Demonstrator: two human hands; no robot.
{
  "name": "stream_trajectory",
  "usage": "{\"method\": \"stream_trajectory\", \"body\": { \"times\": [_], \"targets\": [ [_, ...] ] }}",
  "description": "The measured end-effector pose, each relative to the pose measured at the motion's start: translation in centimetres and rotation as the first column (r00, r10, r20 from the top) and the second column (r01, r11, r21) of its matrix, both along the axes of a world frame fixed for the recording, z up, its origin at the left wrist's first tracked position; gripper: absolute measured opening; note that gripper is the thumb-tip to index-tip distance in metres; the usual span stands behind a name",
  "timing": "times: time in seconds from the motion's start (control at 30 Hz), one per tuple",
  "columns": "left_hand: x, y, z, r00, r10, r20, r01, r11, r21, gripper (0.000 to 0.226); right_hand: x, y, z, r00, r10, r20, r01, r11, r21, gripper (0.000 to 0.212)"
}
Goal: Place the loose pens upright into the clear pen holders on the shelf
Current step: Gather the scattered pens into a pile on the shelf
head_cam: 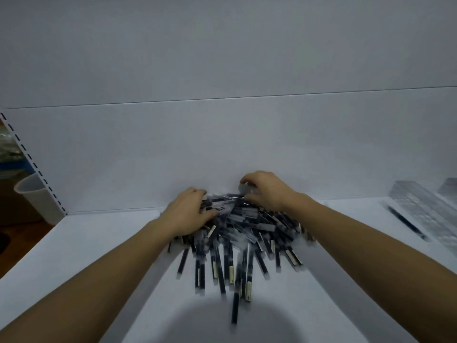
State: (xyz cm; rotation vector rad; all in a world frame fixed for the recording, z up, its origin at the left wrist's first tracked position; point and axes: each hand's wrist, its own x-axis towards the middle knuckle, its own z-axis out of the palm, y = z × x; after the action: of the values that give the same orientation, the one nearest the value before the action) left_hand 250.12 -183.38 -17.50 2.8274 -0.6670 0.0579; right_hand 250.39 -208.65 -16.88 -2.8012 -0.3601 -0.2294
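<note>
STEP: gathering pens (247,243) piled mid-shelf (99,268) | left hand (190,211) grip: curled round pens | right hand (267,191) grip: arched over pile, hold indeterminate | NEXT (judged): align bundle, carry to pen holders (420,214) at right

Light: dim, with a cool grey-blue cast; your white shelf (74,238) reads as grey. Source: behind and above you, going by the soft round shadow (222,323) on the shelf at bottom centre. Sheen: faint, on the clear pen holders (420,211) at far right. Blur: motion smear over the pens (247,233), heaviest at the tips nearest you; the single pen (405,222) at right is streaked; your left hand (190,211) and right hand (267,191) are soft-edged. Distortion: wide-angle bend, the slotted upright (32,164) at left leaning, your forearms stretched toward the lower corners. Far left edge: darkest, murky
</note>
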Motion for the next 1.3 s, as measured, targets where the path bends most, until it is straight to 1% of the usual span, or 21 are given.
{"method": "stream_trajectory", "body": {
  "times": [0.1,0.17,0.27,0.3,0.4,0.47,0.5,0.53,0.6,0.67,0.7,0.77,0.83,0.9,0.93,1.0,1.1,1.13,1.17,1.23,1.3],
  "targets": [
    [-1.7,-1.8,-0.1,0.986,-0.104,0.128,0.096,0.993,0.066,0.067,-2.3,-2.8,-1.6,0.993,-0.104,0.047,0.101,0.993,0.055,0.038],
    [-2.8,-3.7,-0.5,0.970,-0.175,0.169,0.152,0.979,0.139,0.067,-4.0,-5.2,-2.8,0.978,-0.200,0.059,0.196,0.978,0.067,0.036],
    [-3.6,-6.3,-1.4,0.961,-0.220,0.169,0.179,0.958,0.225,0.072,-6.7,-9.4,-4.0,0.922,-0.383,0.066,0.384,0.923,-0.015,0.038],
    [-3.6,-7.0,-1.8,0.962,-0.224,0.159,0.182,0.954,0.240,0.074,-7.7,-10.8,-4.2,0.883,-0.464,0.065,0.468,0.880,-0.077,0.040],
    [-3.5,-8.2,-3.1,0.975,-0.202,0.097,0.173,0.954,0.246,0.082,-10.8,-15.0,-4.4,0.716,-0.698,0.000,0.673,0.690,-0.265,0.043],
    [-3.5,-8.7,-3.7,0.981,-0.182,0.070,0.159,0.955,0.249,0.084,-12.4,-17.7,-4.9,0.607,-0.791,-0.079,0.729,0.594,-0.340,0.045],
    [-3.6,-8.8,-3.9,0.982,-0.177,0.071,0.155,0.956,0.248,0.085,-13.1,-18.9,-5.4,0.578,-0.809,-0.106,0.730,0.570,-0.377,0.045],
    [-3.7,-8.8,-3.9,0.981,-0.178,0.079,0.155,0.959,0.238,0.085,-13.7,-20.0,-5.9,0.571,-0.813,-0.115,0.719,0.563,-0.407,0.044],
    [-3.9,-8.7,-3.8,0.977,-0.191,0.097,0.170,0.966,0.192,0.082,-14.6,-21.5,-6.5,0.598,-0.797,-0.085,0.705,0.573,-0.417,0.039],
    [-4.1,-8.2,-3.5,0.970,-0.205,0.130,0.188,0.973,0.135,0.078,-15.0,-22.1,-6.3,0.637,-0.770,-0.034,0.717,0.608,-0.342,0.031],
    [-4.2,-7.9,-3.4,0.967,-0.207,0.146,0.191,0.975,0.115,0.077,-15.1,-22.0,-6.1,0.655,-0.755,-0.037,0.719,0.637,-0.276,0.028],
    [-4.5,-7.4,-3.3,0.968,-0.201,0.147,0.187,0.977,0.103,0.074,-14.9,-21.0,-5.3,0.686,-0.720,-0.108,0.712,0.694,-0.104,0.025],
    [-4.6,-6.7,-3.3,0.972,-0.193,0.137,0.182,0.979,0.089,0.074,-14.4,-19.2,-4.7,0.705,-0.690,-0.164,0.705,0.707,0.054,0.029],
    [-4.6,-5.6,-3.3,0.981,-0.155,0.113,0.157,0.988,-0.011,0.071,-13.6,-16.9,-4.1,0.732,-0.658,-0.176,0.680,0.716,0.154,0.034],
    [-4.3,-4.7,-3.4,0.985,-0.130,0.111,0.140,0.987,-0.085,0.070,-13.1,-15.8,-4.0,0.752,-0.638,-0.166,0.659,0.733,0.171,0.034],
    [-3.3,-2.6,-3.7,0.987,-0.100,0.127,0.121,0.977,-0.178,0.074,-11.9,-13.9,-4.1,0.766,-0.619,-0.172,0.642,0.746,0.177,0.034],
    [-2.0,-0.6,-5.2,0.987,-0.108,0.116,0.127,0.977,-0.171,0.087,-10.0,-12.1,-4.7,0.759,-0.610,-0.227,0.648,0.742,0.171,0.029],
    [-1.9,-0.4,-5.8,0.988,-0.106,0.111,0.124,0.979,-0.164,0.087,-9.5,-11.4,-4.8,0.763,-0.609,-0.218,0.644,0.748,0.162,0.028],
    [-2.2,-0.4,-6.1,0.989,-0.095,0.112,0.112,0.982,-0.152,0.085,-8.9,-10.6,-4.7,0.765,-0.608,-0.213,0.640,0.754,0.145,0.032],
    [-2.9,-0.5,-6.8,0.992,-0.067,0.107,0.082,0.985,-0.149,0.077,-7.9,-9.2,-4.8,0.750,-0.619,-0.232,0.646,0.761,0.057,0.058],
    [-3.0,-0.7,-6.9,0.993,-0.069,0.098,0.083,0.985,-0.151,0.075,-7.0,-8.3,-4.9,0.707,-0.659,-0.259,0.673,0.738,-0.041,0.082]
  ]
}}
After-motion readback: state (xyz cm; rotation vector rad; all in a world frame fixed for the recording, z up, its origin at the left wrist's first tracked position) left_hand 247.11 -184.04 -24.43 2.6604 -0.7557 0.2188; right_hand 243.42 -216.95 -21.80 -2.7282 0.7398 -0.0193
